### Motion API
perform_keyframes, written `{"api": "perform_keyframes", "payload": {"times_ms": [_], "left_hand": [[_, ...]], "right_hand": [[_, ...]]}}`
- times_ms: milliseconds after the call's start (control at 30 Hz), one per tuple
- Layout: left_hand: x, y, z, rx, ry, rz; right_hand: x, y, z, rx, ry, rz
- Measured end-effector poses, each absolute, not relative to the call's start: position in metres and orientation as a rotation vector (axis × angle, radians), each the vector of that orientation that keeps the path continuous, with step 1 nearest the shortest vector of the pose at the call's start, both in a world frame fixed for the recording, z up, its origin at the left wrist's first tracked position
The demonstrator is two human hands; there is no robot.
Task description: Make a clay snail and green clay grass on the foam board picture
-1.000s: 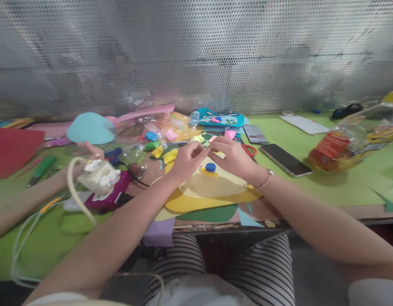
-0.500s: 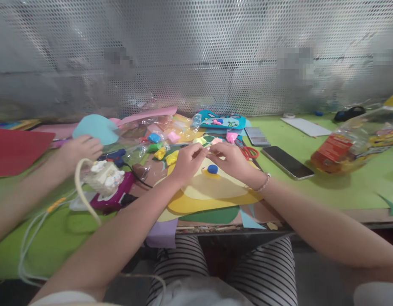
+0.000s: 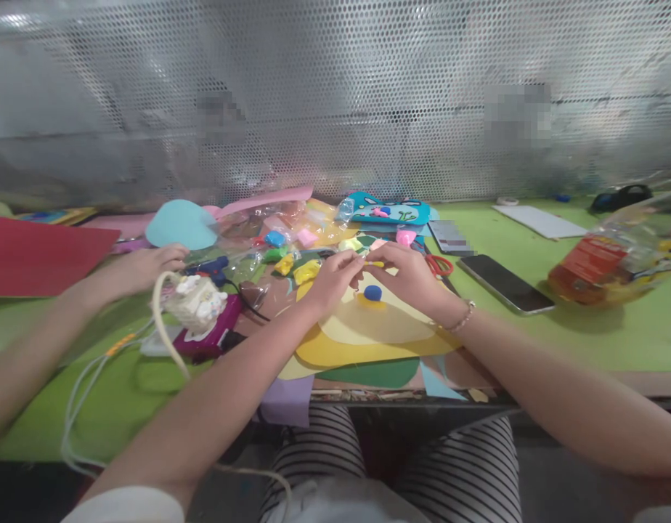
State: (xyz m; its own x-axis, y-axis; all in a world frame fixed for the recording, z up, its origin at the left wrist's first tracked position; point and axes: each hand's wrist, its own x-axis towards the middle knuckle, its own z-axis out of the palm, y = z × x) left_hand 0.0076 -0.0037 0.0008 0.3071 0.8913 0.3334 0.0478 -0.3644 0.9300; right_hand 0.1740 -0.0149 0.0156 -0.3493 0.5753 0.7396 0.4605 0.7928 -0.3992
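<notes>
Over the layered yellow paper [image 3: 390, 323], my left hand [image 3: 338, 280] and my right hand [image 3: 404, 272] meet fingertip to fingertip. A small yellow piece [image 3: 375, 264] shows at the pinched fingers of my right hand. The fingers of my left hand are closed too, and what they hold is too small to make out. Just below my hands, a blue ball [image 3: 373, 293] sits on a yellow shape on the paper. Yellow clay [image 3: 306, 272] lies to the left of my left hand.
Another person's hand [image 3: 169, 260] is at the left, by a blue tool [image 3: 213, 269] and a purple box [image 3: 210, 338] with cables. Red scissors [image 3: 440, 266], a phone [image 3: 506, 284] and a tilted bottle [image 3: 597, 265] are on the right. A blue decorated piece [image 3: 390, 211] lies behind.
The whole view has shifted, so things appear slightly further right. The yellow piece now shows at my right fingers. The other person's hand has moved closer to the blue tool.
</notes>
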Motion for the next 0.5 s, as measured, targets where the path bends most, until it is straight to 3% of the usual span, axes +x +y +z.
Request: {"api": "perform_keyframes", "payload": {"times_ms": [500], "left_hand": [[0.0056, -0.0088, 0.0057, 1.485, 0.684, 1.037]], "right_hand": [[0.1774, -0.0103, 0.01, -0.726, -1.945, 0.518]]}}
